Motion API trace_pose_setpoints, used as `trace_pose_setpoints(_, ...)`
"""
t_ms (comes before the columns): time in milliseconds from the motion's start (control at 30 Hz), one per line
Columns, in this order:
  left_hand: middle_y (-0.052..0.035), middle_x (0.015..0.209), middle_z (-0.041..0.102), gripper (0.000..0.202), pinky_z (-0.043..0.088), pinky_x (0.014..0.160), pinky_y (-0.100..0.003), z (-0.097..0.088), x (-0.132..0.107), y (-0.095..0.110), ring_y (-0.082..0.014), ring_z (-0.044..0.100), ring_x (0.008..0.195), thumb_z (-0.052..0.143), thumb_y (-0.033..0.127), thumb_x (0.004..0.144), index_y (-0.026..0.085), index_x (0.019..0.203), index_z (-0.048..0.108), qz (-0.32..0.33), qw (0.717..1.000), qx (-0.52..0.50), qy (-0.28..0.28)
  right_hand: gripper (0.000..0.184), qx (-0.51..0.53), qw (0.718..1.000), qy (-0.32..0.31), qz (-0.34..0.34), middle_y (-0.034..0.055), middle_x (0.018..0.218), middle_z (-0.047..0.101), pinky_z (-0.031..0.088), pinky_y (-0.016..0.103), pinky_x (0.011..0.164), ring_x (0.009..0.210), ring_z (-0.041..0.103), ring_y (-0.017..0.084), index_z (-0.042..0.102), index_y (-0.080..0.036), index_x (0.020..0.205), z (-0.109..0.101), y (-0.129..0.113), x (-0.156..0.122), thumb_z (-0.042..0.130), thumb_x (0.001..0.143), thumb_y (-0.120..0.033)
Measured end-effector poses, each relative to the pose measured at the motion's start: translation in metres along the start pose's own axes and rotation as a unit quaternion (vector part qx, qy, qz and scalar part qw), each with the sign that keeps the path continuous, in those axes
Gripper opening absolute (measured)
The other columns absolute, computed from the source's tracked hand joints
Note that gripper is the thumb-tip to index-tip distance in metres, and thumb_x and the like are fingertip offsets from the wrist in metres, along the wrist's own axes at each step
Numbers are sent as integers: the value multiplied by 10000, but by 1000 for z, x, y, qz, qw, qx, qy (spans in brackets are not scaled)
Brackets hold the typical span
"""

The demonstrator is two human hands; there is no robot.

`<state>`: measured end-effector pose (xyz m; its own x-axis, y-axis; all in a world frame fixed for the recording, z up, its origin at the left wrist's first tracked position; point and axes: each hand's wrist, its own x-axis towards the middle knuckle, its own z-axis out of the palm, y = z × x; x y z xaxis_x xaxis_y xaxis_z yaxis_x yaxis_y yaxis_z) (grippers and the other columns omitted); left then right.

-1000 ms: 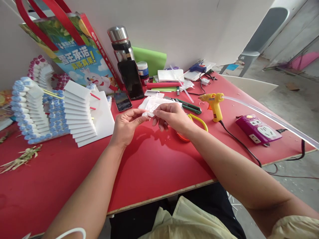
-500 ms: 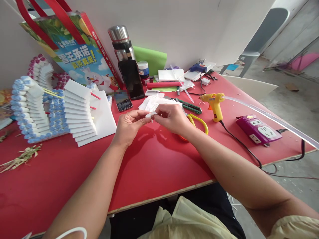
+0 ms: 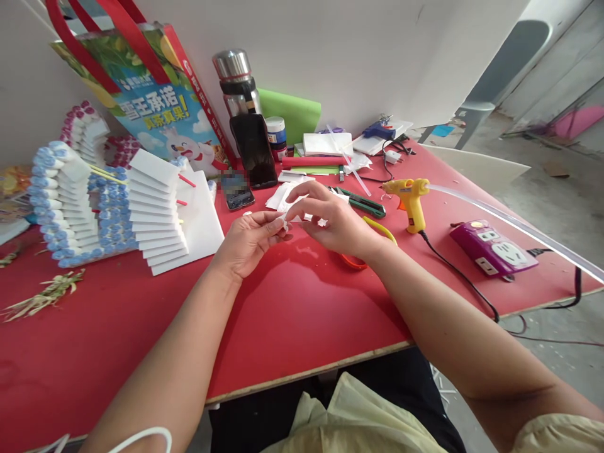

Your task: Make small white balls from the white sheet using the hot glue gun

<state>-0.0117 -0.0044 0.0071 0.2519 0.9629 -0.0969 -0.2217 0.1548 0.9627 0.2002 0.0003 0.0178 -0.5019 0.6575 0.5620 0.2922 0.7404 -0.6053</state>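
My left hand point(image 3: 248, 244) pinches a small, crumpled white piece point(image 3: 285, 218), thin like paper or tissue, between thumb and fingertips above the red table. Close on its right is my right hand point(image 3: 334, 221), its fingers bent but apart. I see nothing firmly held there, though its fingertips partly cover the view. White sheets point(image 3: 278, 196) lie just behind both hands. Under my right wrist are scissors with a yellow and orange handle point(image 3: 355, 262), partly hidden. A green utility knife point(image 3: 363, 204) rests beyond my right hand.
On the left stands a model of stacked white steps point(image 3: 158, 220) with blue flower-like rolls point(image 3: 44, 201). A phone point(image 3: 237, 190), thermos point(image 3: 236, 82) and printed bag point(image 3: 155, 107) are behind. To the right are a yellow glue gun point(image 3: 411, 204), its cord, and a purple power strip point(image 3: 493, 248).
My right hand's fingers have come off the white piece and spread apart. The left hand keeps its pinch on the piece. The view has shifted slightly.
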Motion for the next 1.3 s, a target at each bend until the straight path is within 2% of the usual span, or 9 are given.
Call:
trace_pose_setpoints(200,-46,804,695,236,586,840,-368,0,-1,-1,-132,615,727,891,318,706,164,864,807,3,999,22,-27,114,-37,999,7,2,84,1124,643,512,310,763,920,609,177,661,-213,934,4,3,0,567,929,-149)
trace_pose_setpoints(367,-47,812,709,243,583,839,-361,0,-1,-2,-146,639,743,887,306,713,170,901,815,15,998,51,-28,65,7,998,25,56,57,989,699,496,290,731,815,628,157,644,-186,864,5,3,0,595,894,-155)
trace_pose_setpoints(433,-52,833,721,249,573,834,-339,0,-2,-2,-151,652,759,883,297,720,173,926,817,24,996,77,-33,44,20,996,30,80,41,949,703,485,278,711,787,637,149,644,-180,896,6,3,0,607,883,-160)
trace_pose_setpoints(567,-53,828,734,235,559,831,-324,-2,-2,-3,-161,663,768,873,301,733,184,930,817,37,992,117,-41,186,6,997,-5,72,41,994,716,468,278,732,803,640,150,680,-185,1053,4,5,0,590,896,-141)
trace_pose_setpoints(633,-56,821,737,246,558,828,-328,-2,-2,-3,-169,667,772,871,317,736,185,937,818,40,990,129,-40,192,-22,998,-23,56,53,967,717,454,282,740,800,626,154,714,-175,1030,2,6,1,579,902,-130)
trace_pose_setpoints(833,-70,840,768,306,567,837,-339,0,-2,-3,-187,692,782,894,356,706,184,949,822,58,987,149,-18,74,-71,992,-3,103,6,725,630,356,261,618,664,512,130,697,-160,795,4,3,2,639,839,-169)
trace_pose_setpoints(1033,-74,854,773,373,581,814,-344,9,0,-11,-197,703,779,902,433,682,171,933,814,120,977,164,57,146,-22,976,67,208,-16,618,598,320,249,540,576,481,110,685,-163,730,18,-6,2,631,840,-243)
trace_pose_setpoints(1167,-48,836,762,344,581,813,-338,9,1,-16,-185,700,772,917,396,665,180,904,796,154,974,139,92,158,-18,980,59,187,-6,625,609,340,253,550,568,502,108,689,-151,758,23,-10,1,580,866,-190)
trace_pose_setpoints(1300,-45,876,753,284,564,829,-314,3,2,-13,-175,684,830,908,319,691,187,913,788,172,976,118,67,110,66,983,62,157,6,678,650,391,252,565,579,546,111,693,-150,814,19,-13,0,618,868,-210)
